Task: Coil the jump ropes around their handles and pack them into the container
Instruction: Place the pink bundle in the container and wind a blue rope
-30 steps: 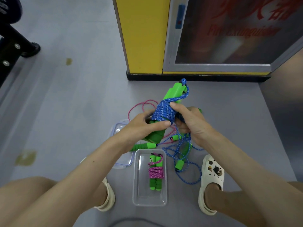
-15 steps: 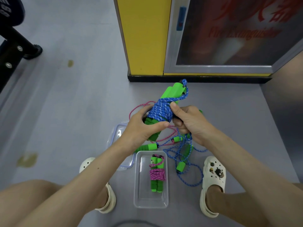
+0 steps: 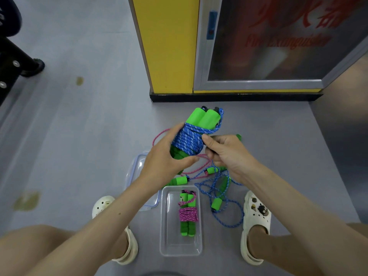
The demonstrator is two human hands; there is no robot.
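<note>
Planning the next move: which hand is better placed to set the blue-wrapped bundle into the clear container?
Left, probably. The left hand wraps around the blue-wrapped bundle, while the right hand only pinches rope at the coil's side. The clear container lies directly below them.

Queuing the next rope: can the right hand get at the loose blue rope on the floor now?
Probably, once freed. The right hand pinches the blue bundle that the left hand holds; the loose blue rope lies uncovered on the floor nearby.
</note>
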